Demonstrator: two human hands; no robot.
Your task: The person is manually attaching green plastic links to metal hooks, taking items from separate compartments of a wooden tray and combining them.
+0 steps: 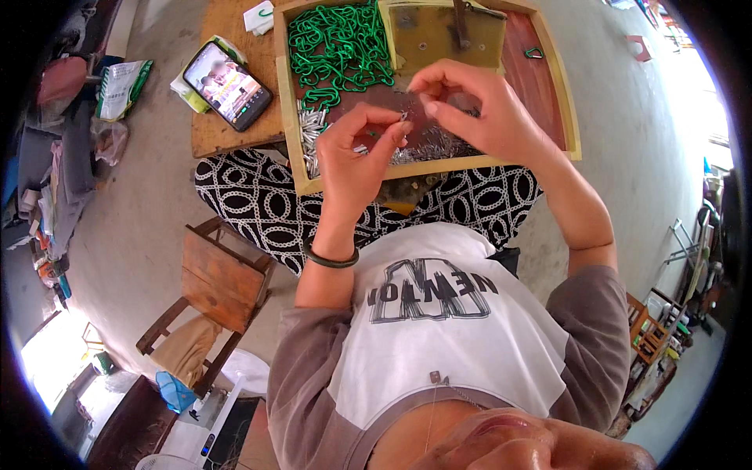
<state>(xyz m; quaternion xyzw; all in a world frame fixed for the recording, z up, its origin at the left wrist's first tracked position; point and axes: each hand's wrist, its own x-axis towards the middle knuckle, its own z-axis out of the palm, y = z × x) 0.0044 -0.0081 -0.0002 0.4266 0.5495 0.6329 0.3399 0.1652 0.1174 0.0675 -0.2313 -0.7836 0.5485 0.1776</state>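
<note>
My left hand (359,150) pinches a small silvery metal piece (404,117) between thumb and forefinger; its exact kind is too small to tell. Close beside it on the right, my right hand (479,110) is closed in a pinch, and whatever its fingertips hold cannot be made out. Both hands hover over a wooden tray (574,125) with a raised pale rim. Inside it lie a heap of green carabiner hooks (338,47), short silver pins (311,129) near the left hand, and many thin metal bits (439,146) under the right hand.
A yellowish metal plate (423,48) with a lever (460,27) stands at the tray's far side. One green carabiner (533,53) lies apart at the right. A lit phone (227,84) rests on the wooden table (211,139) to the left. Behind it stands a wooden chair (219,274).
</note>
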